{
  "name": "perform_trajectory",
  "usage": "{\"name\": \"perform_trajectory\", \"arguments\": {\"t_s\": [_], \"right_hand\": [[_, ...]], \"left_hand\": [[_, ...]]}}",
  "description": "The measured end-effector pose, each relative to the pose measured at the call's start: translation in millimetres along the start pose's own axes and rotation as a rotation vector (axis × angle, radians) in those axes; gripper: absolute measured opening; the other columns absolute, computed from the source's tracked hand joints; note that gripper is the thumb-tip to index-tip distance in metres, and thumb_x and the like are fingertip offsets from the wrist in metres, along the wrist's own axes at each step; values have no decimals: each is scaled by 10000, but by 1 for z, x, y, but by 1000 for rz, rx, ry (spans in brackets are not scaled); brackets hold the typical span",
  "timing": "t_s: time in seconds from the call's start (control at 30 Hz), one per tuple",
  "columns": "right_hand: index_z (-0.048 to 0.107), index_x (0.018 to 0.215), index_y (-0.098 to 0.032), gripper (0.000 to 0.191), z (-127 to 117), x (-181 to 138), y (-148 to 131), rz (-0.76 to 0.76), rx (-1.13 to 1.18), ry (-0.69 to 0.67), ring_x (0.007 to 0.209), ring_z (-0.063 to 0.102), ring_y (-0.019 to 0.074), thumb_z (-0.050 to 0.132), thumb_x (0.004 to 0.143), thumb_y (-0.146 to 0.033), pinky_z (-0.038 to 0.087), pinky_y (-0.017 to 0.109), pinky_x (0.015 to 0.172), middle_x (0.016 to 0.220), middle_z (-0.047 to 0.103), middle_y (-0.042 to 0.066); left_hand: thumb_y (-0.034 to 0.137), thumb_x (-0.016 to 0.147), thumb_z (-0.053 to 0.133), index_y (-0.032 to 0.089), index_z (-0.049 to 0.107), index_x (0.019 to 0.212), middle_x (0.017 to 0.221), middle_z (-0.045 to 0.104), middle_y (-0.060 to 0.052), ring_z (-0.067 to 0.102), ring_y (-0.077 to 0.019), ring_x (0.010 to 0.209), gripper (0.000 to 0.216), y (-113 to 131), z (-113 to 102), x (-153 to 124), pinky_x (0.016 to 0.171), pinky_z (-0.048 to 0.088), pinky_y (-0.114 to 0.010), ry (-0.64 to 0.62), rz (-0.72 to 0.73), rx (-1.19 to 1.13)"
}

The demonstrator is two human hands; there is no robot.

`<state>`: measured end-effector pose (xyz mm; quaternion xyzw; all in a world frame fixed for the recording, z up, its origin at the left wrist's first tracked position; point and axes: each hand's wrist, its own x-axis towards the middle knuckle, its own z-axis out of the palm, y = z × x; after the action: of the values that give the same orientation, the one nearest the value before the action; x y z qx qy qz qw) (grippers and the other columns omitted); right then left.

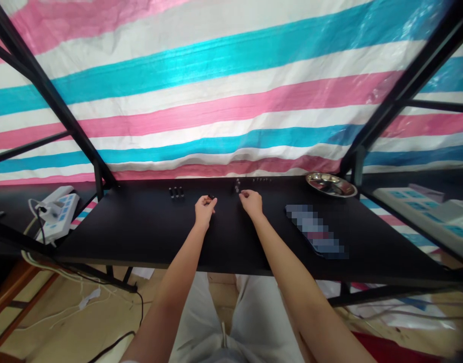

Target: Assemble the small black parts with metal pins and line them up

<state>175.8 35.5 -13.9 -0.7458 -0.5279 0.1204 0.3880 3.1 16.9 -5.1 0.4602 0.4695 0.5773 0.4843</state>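
My left hand (205, 209) is over the middle of the black table, its fingers closed on a small black piece (210, 196) too small to name exactly. To its right, my right hand (252, 202) has thumb and fingertips pinched together; what they hold, if anything, I cannot make out. Just beyond those fingertips is a group of small pale-ended pieces (238, 184). Three short dark cylinders with light ends (176, 192) lie side by side, left of my left hand. Several tiny pieces (262, 179) form a row along the table's back edge.
A round steel dish (331, 185) sits at the back right of the black table (140, 237). In front of it lies a blurred-out flat object (315, 231). Black metal frame posts (80, 141) stand at both sides, before a striped sheet (216, 101). A power strip (59, 214) is at left.
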Motion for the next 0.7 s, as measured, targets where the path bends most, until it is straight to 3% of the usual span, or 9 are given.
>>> {"name": "perform_trajectory", "arguments": {"t_s": [0.27,0.7], "right_hand": [[692,870,-211,249,5,12,-12,25,-282,-104,859,614,225,508,788,-357,402,326,746,868,680,81],[674,963,-221,287,15,15,-2,3,-326,-93,882,600,222,469,816,-358,371,319,745,898,683,81]], "left_hand": [[327,649,643,141,523,772,636,512,35,422,-27,398,253,1,2,-3,392,339,-174,-40,87,85],[303,716,569,168,572,872,714,577,12,410,-46,471,206,3,10,-13,510,375,-196,-184,259,466]]}}
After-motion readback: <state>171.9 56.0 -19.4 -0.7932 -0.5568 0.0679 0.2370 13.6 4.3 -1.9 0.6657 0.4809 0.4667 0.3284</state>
